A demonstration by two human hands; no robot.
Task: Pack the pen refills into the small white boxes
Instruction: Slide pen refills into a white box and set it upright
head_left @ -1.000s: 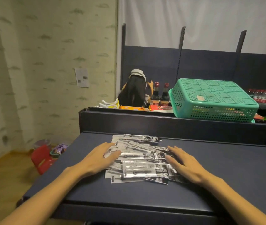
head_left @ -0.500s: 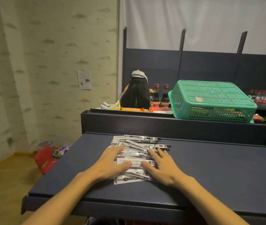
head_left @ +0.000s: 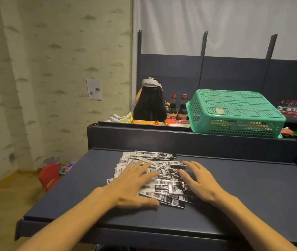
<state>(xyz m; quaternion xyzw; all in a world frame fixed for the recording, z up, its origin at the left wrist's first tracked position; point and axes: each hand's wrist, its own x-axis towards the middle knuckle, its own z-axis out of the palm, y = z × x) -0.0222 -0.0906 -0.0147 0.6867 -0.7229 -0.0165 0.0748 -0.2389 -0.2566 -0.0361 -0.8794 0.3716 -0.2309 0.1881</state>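
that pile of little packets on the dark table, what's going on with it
A person has both hands flat on a loose pile of pen refill packets on the dark blue table. The left hand lies on the pile's left side, the right hand on its right edge, fingers straight, gripping nothing. No small white boxes are in view, so no packing shows yet. An upturned green basket sits on the ledge behind.
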